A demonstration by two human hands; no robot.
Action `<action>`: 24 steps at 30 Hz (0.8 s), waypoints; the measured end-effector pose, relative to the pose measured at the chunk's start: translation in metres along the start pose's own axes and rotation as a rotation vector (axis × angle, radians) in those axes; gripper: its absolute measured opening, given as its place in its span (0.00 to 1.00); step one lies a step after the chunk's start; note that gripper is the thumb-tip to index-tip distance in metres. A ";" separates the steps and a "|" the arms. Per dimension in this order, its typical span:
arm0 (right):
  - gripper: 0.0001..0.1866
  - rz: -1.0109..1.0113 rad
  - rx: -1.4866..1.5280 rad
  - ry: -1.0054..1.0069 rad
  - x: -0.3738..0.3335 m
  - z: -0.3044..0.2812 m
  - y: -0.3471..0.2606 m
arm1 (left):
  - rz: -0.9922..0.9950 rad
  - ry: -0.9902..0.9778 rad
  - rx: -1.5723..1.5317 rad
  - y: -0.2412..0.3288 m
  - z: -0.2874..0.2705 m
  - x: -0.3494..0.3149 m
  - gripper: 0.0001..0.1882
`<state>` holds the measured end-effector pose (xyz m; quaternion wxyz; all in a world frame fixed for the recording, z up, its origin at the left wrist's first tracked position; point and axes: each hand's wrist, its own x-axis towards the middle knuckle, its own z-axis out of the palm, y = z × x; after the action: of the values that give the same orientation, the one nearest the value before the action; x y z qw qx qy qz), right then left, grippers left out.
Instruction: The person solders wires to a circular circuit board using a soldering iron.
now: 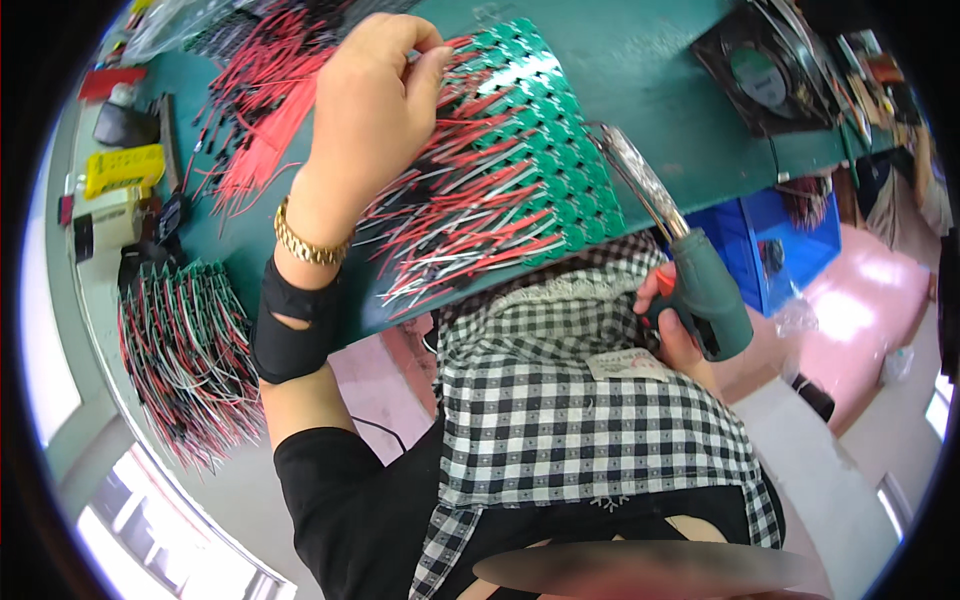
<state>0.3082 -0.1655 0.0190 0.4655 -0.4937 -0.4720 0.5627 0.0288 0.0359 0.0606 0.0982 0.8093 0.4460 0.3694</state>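
My left hand (385, 95) reaches over the bench with thumb and forefinger pinched at the far-left corner of a green circuit board panel (570, 150). A red wire (458, 43) shows at those fingertips. Round sections make up the panel, and rows of red, white and black wires (470, 190) spread from it toward the left. In my right hand (675, 335) is a dark green soldering gun (712, 295) with a red trigger. Its foil-wrapped metal front (640, 165) points up and left, with the tip beside the panel's right edge, apart from the board.
Loose red and black wires (265, 125) lie at the bench's far left. A wired panel bundle (190, 350) hangs over the left edge. Nearby is a yellow box (125, 170). A black fan (765, 75) stands far right, above a blue bin (740, 245) beside the bench.
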 end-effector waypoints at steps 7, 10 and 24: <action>0.14 -0.014 -0.019 0.011 -0.002 -0.005 0.002 | 0.096 -0.265 -0.204 0.034 0.028 -0.023 0.05; 0.13 0.024 -0.049 0.042 -0.003 -0.002 -0.006 | 0.036 -0.243 -0.243 0.035 0.035 -0.029 0.04; 0.14 0.120 -0.103 -0.052 0.002 -0.006 -0.014 | 0.001 -0.169 -0.141 0.031 0.052 -0.043 0.06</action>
<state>0.3148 -0.1611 0.0323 0.3927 -0.5298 -0.4818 0.5771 0.0703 -0.0076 0.0168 0.1922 0.8289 0.4085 0.3303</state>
